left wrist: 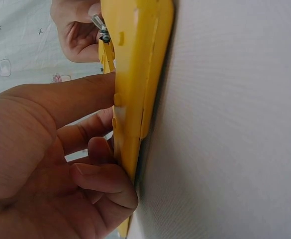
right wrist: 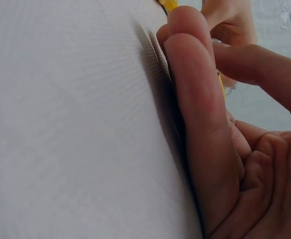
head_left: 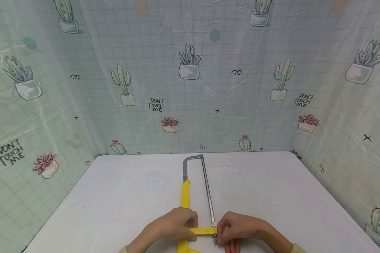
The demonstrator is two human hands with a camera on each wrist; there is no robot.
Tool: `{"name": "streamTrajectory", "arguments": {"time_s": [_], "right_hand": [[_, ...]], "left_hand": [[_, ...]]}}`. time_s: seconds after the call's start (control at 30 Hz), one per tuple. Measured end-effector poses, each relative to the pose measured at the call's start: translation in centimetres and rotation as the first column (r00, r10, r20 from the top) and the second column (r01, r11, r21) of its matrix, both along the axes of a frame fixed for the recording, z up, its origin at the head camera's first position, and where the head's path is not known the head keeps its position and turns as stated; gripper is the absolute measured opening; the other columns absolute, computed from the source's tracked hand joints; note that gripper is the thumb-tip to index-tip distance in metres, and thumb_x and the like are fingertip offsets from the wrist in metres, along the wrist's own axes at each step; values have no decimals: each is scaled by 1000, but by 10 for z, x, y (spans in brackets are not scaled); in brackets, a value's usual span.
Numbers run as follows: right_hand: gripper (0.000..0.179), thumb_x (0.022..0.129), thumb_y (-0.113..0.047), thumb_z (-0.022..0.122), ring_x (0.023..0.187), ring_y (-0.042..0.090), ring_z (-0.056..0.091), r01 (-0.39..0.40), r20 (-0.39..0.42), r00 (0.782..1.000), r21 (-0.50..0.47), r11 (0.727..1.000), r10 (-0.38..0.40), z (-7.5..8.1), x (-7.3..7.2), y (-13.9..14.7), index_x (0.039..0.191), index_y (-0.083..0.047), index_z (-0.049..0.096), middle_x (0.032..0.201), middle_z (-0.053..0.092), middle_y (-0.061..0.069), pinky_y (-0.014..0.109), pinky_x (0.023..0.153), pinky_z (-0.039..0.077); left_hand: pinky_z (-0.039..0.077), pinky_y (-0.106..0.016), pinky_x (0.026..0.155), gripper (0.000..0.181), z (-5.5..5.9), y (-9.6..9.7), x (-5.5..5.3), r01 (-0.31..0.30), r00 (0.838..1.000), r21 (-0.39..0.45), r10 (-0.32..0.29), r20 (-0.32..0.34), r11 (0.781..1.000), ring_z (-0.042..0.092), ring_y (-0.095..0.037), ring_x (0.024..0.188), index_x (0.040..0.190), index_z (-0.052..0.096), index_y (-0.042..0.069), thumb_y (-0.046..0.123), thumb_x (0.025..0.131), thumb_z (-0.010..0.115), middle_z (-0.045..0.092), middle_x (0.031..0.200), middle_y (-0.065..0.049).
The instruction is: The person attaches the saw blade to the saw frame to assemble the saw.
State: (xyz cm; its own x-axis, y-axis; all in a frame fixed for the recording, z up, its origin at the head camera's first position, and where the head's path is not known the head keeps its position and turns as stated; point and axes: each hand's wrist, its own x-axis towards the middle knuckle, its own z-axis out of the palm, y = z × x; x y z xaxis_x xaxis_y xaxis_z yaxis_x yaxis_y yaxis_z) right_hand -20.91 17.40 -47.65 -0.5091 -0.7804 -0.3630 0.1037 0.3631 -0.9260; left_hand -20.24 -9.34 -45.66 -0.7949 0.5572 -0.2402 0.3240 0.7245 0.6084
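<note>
A hacksaw (head_left: 185, 196) with a yellow frame and handle lies on the white table, its grey metal bow pointing away from me. Its blade (head_left: 208, 191) runs along the right side. My left hand (head_left: 176, 223) grips the yellow frame near the corner of the crosspiece (head_left: 202, 231), thumb on the near side. At the blade's near end, a silver wing nut (left wrist: 99, 22) sits on a threaded screw. The thumb and index finger of my right hand (head_left: 239, 227) pinch at this wing nut, partly hiding it. Its other fingers (right wrist: 205, 109) extend low along the tabletop.
The white table (head_left: 139, 186) reaches back to a curtain (head_left: 190, 102) printed with cacti and potted plants. This curtain also hangs along the left and right sides.
</note>
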Motion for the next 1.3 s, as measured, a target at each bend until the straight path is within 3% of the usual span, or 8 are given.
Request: {"name": "streamTrajectory", "arguments": {"time_s": [0.43, 0.77, 1.3], "right_hand": [[23, 95, -31, 71, 48, 2, 61, 55, -34, 998, 88, 995, -53, 0, 2, -3, 87, -10, 74, 62, 69, -5, 15, 48, 48], [25, 95, -30, 71, 47, 4, 60, 90, -69, 994, 118, 989, -82, 0, 4, -5, 87, -7, 74, 59, 67, -4, 15, 47, 46], [22, 96, -29, 71, 48, 3, 61, 77, -48, 996, 110, 991, -72, 0, 4, -3, 89, -9, 75, 62, 68, -5, 15, 50, 47]], "left_hand": [[47, -21, 66, 21, 1, -1, 0, 3, 1000, 0, -3, 2, 1000, 52, -3, 69, 85, 66, 24, 24, 81, 87, 62, 79, 13], [46, -21, 66, 21, 1, 0, 1, -8, 1000, 7, 8, 11, 1000, 52, -4, 69, 85, 66, 24, 24, 81, 87, 62, 77, 12], [46, -21, 66, 21, 1, 1, 0, -3, 1000, 7, 3, 14, 1000, 52, -4, 69, 85, 67, 24, 23, 81, 87, 62, 77, 12]]}}
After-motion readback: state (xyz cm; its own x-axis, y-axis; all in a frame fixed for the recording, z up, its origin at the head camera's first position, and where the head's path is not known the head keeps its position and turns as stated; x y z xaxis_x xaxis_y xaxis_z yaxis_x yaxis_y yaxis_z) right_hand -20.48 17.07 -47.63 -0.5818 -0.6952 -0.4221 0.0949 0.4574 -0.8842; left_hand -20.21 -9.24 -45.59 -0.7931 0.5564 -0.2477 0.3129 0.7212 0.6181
